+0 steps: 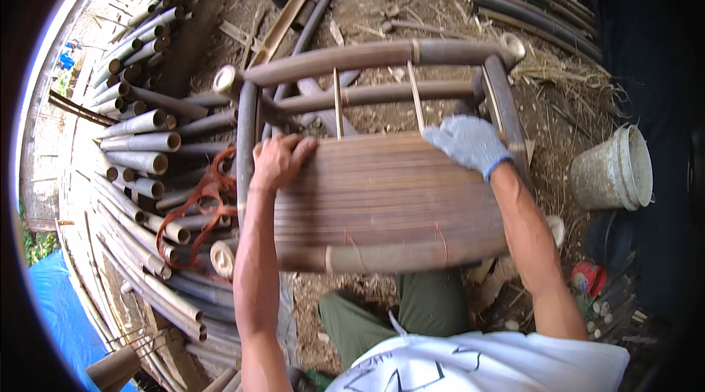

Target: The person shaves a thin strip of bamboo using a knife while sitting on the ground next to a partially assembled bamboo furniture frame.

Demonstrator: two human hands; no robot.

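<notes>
A bamboo seat frame (371, 54) with thick pole rails lies in front of me, above my knees. Brown bamboo slats (389, 194) fill its near part, side by side across the width. Two thin bamboo strips (416, 98) span the gap between the slats and the far rail. My bare left hand (280, 157) grips the far left corner of the slats, fingers bent over them. At the far right corner, my right hand (466, 144), in a grey knit glove, closes over the slats' edge; its fingertips are partly hidden. Reddish ties (440, 241) show near the front rail.
Stacked bamboo poles (147, 142) crowd the left side, with an orange-red strap (209, 205) draped near the frame. More poles (536, 17) lie at the far right. A whitish bucket (613, 168) and a small red container (587, 277) stand to the right. Shavings cover the ground.
</notes>
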